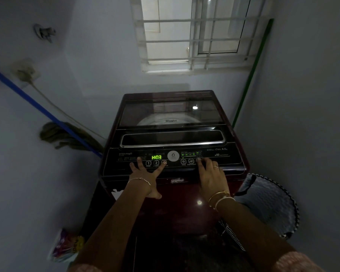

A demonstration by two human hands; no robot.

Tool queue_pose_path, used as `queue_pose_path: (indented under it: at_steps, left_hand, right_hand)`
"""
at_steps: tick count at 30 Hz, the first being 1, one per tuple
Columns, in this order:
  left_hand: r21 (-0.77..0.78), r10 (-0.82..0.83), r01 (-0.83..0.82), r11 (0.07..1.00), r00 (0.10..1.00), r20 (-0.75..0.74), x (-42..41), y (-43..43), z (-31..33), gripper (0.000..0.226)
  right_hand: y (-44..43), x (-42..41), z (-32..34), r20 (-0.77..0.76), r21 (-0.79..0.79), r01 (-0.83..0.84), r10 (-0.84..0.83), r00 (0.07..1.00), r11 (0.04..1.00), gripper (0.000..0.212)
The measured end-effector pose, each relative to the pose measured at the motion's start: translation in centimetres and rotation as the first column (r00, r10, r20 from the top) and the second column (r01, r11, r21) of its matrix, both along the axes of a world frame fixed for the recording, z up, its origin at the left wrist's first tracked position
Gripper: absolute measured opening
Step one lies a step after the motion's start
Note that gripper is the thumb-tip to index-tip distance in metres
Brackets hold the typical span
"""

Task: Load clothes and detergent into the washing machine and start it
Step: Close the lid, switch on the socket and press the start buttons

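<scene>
A dark red top-loading washing machine (173, 193) stands in front of me with its glass lid (171, 112) closed. Its black control panel (224, 160) shows a green display (156, 157) reading "H:03". My left hand (145, 175) lies spread on the panel's left part, its index fingertip on a button right of the numbered buttons. My right hand (210, 177) rests on the panel's right part, fingertips at the buttons beside the lit indicators. Both hands hold nothing. The clothes and detergent inside are hidden.
A dark laundry basket (271, 203) stands to the machine's right. A colourful packet (67, 246) lies on the floor at the left. A blue-handled mop (47, 114) leans on the left wall, a green pole (251, 75) on the right. A barred window (194, 34) is above.
</scene>
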State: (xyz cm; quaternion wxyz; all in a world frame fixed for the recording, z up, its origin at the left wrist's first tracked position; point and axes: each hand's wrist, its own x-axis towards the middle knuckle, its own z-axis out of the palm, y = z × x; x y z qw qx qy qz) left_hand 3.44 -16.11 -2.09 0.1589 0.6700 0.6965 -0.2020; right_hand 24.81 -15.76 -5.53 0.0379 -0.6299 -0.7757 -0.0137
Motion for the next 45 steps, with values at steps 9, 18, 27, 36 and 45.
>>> queue_pose_path:
  at_steps: [9, 18, 27, 36, 45]
  left_hand:
    - [0.015, -0.011, 0.011, 1.000, 1.000, -0.018, 0.1, -0.1, -0.1, 0.116]
    - [0.014, -0.015, 0.016, 1.000, 0.999, -0.033, 0.2, -0.2, 0.0, 0.116]
    - [0.020, -0.018, 0.019, 1.000, 0.999, -0.032, 0.1, -0.3, 0.0, 0.116]
    - [0.031, -0.016, 0.017, 0.999, 1.000, -0.026, 0.1, -0.3, -0.1, 0.117]
    - [0.032, -0.008, 0.008, 0.999, 1.000, -0.023, 0.1, -0.3, -0.3, 0.118]
  right_hand:
    - [0.2, 0.1, 0.1, 0.021, -0.014, -0.012, 0.012, 1.000, 1.000, 0.083]
    - [0.5, -0.1, 1.4, 0.039, -0.037, -0.033, 0.034, 0.999, 0.999, 0.077]
    - [0.0, 0.1, 1.1, 0.002, -0.058, -0.028, 0.028, 1.000, 0.998, 0.081]
    - [-0.2, 0.1, 1.1, 0.107, -0.059, -0.065, 0.071, 0.992, 0.996, 0.082]
    - [0.0, 0.3, 0.8, 0.168, -0.062, -0.078, 0.087, 0.982, 0.995, 0.084]
